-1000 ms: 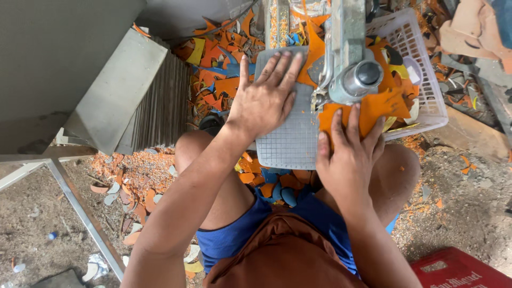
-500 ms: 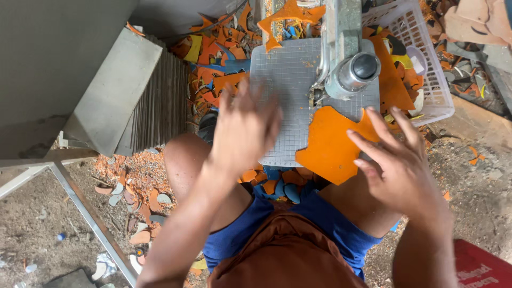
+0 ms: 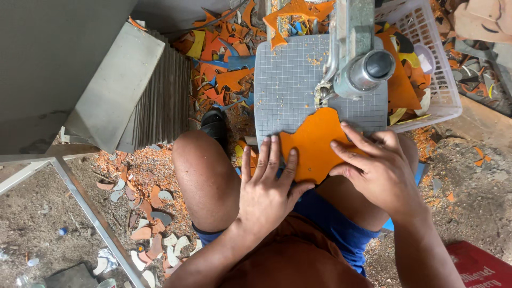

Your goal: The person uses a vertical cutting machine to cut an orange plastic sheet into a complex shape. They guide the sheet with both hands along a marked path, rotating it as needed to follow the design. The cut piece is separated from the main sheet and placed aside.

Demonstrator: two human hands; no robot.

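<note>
both hands [image 3: 266, 186] [image 3: 376, 165] flat, pressing orange sheet [image 3: 314, 144] | saw head [image 3: 360, 58] beyond | basket [image 3: 442, 80] right

Red crate [image 3: 480, 266]: bottom right corner of the view, on the dirt floor beside the person's right arm; a flat red plastic face, cut off by the frame edge.
Lettering on it: white print across the red face, only partly in view.
White basket [image 3: 445, 80]: top right, just beside the grey machine; a white plastic mesh container holding orange, yellow and pale scraps; no label shows on it.
Small bottle [image 3: 63, 231]: lower left on the floor, tiny, with a blue cap; too small to tell any label.
Signs: none.
Screens: none.
</note>
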